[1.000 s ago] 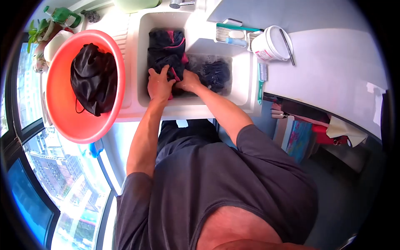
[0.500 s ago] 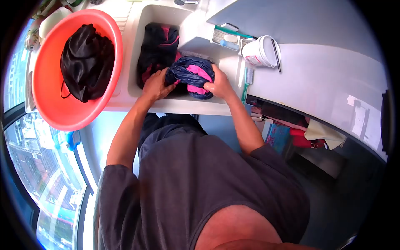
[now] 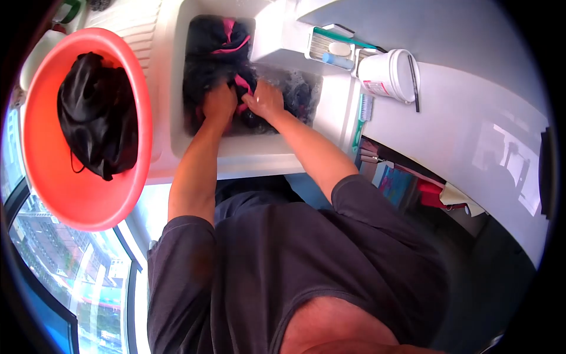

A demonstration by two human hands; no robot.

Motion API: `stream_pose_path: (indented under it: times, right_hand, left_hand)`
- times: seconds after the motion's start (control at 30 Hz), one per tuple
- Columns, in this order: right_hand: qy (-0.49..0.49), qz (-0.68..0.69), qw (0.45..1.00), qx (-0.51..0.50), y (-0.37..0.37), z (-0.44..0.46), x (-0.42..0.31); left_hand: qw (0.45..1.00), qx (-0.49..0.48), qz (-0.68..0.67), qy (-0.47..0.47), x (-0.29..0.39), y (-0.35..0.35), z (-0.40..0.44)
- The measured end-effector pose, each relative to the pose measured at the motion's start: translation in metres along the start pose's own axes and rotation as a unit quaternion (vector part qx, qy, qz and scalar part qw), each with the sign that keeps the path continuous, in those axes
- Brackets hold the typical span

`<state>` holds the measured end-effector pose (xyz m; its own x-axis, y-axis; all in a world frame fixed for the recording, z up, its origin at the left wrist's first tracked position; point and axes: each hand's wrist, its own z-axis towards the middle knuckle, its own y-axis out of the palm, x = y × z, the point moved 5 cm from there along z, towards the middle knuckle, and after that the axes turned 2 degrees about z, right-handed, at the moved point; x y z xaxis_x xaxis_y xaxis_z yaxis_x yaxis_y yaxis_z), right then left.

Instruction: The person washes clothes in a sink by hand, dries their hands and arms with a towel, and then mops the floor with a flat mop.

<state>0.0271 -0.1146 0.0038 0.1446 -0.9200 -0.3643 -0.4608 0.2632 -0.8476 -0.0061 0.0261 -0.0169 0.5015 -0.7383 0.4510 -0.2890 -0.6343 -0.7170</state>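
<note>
A dark garment with pink trim [image 3: 234, 47] lies wet in the sink [image 3: 177, 88], spread from its back toward the front. My left hand [image 3: 219, 101] is down in the cloth at the front, fingers curled into it and mostly hidden. Close beside it, my right hand [image 3: 265, 99] is closed on dark and pink fabric, thumb toward the left hand. Sudsy water surrounds the cloth, and more dark fabric [image 3: 300, 97] lies under it on the right.
A red-orange basin [image 3: 88, 209] with a black satiny cloth [image 3: 97, 118] stands left of the sink. To the right are a caddy with soap [image 3: 339, 49], a white bucket [image 3: 386, 76] and a green-handled brush [image 3: 361, 121]. A window [image 3: 71, 277] is at lower left.
The bunched navy and pink cloth held up between my hands has gone down into the water. My right hand has moved left, close to the left one. The view has shifted slightly.
</note>
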Motion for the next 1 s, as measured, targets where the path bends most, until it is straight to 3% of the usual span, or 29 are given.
stream_pose_path:
  times: [0.1, 0.17, 0.2, 0.23, 0.3, 0.33, 0.37, 0.4, 0.47, 0.5, 0.57, 0.6, 0.67, 0.7, 0.73, 0.8, 0.83, 0.87, 0.93, 1.0]
  right_hand:
    - [0.059, 0.01, 0.998, 0.023, 0.001, 0.018, 0.0]
    - [0.053, 0.0, 0.999, 0.014, 0.014, 0.031, 0.01]
    - [0.042, -0.01, 0.999, 0.01, 0.016, 0.04, 0.014]
    - [0.046, -0.009, 0.999, 0.013, 0.011, 0.047, 0.016]
    - [0.199, 0.108, 0.965, -0.13, 0.012, 0.05, 0.027]
    - [0.165, 0.149, 0.961, -0.164, 0.009, 0.058, 0.036]
    - [0.148, 0.203, 0.957, -0.147, -0.001, 0.059, 0.04]
    - [0.136, 0.258, 0.947, -0.135, -0.007, 0.049, 0.042]
    - [0.086, 0.332, 0.934, -0.102, -0.011, 0.021, 0.042]
    - [0.036, 0.396, 0.915, -0.07, -0.02, 0.007, 0.041]
    - [-0.031, 0.297, 0.954, -0.021, -0.049, -0.033, 0.036]
    - [-0.065, 0.279, 0.958, 0.0, -0.057, -0.051, 0.035]
    - [-0.084, 0.254, 0.964, 0.006, -0.072, -0.082, 0.031]
    - [-0.1, 0.225, 0.969, 0.012, -0.078, -0.088, 0.028]
    - [-0.096, 0.228, 0.969, 0.016, -0.079, -0.089, 0.026]
    - [-0.169, 0.243, 0.954, 0.045, -0.083, -0.093, 0.015]
    - [-0.207, 0.198, 0.957, 0.044, -0.085, -0.092, 0.0]
    - [-0.23, 0.16, 0.959, 0.039, -0.069, -0.085, -0.005]
    - [-0.19, 0.097, 0.977, 0.025, -0.038, -0.069, -0.011]
    - [-0.176, 0.082, 0.98, 0.034, -0.021, -0.047, -0.012]
  left_hand:
    - [0.999, -0.041, -0.001, -0.022, -0.024, 0.032, 0.03]
    - [0.994, -0.076, 0.021, 0.074, -0.03, 0.053, 0.05]
    - [0.994, -0.075, 0.021, 0.078, -0.049, 0.075, 0.076]
    - [0.973, -0.024, 0.112, 0.2, -0.065, 0.102, 0.103]
    - [0.925, 0.023, 0.206, 0.317, -0.061, 0.092, 0.08]
    - [0.99, -0.05, -0.076, 0.105, -0.051, 0.041, 0.063]
    - [0.923, -0.114, -0.351, -0.112, -0.05, 0.015, 0.048]
    - [0.925, -0.109, -0.348, -0.104, -0.05, 0.008, 0.043]
    - [0.753, -0.181, -0.607, -0.177, -0.056, 0.019, 0.025]
    - [0.753, -0.183, -0.607, -0.173, -0.055, 0.014, 0.021]
    - [0.713, -0.26, -0.649, -0.037, -0.039, -0.003, 0.007]
    - [0.715, -0.263, -0.647, -0.038, -0.038, -0.009, -0.004]
    - [0.865, -0.233, -0.42, 0.142, -0.026, -0.028, -0.026]
    - [0.902, -0.241, -0.319, 0.165, -0.024, -0.029, -0.038]
    - [0.902, -0.245, -0.314, 0.167, -0.018, -0.03, -0.053]
    - [0.956, -0.099, -0.162, 0.223, -0.007, -0.04, -0.072]
    - [0.957, -0.081, -0.131, 0.247, -0.005, -0.036, -0.069]
    - [0.956, -0.086, -0.129, 0.25, -0.003, -0.03, -0.059]
    - [0.974, -0.147, -0.085, 0.15, -0.007, -0.008, -0.039]
    - [0.98, -0.104, -0.063, 0.158, -0.009, 0.004, -0.023]
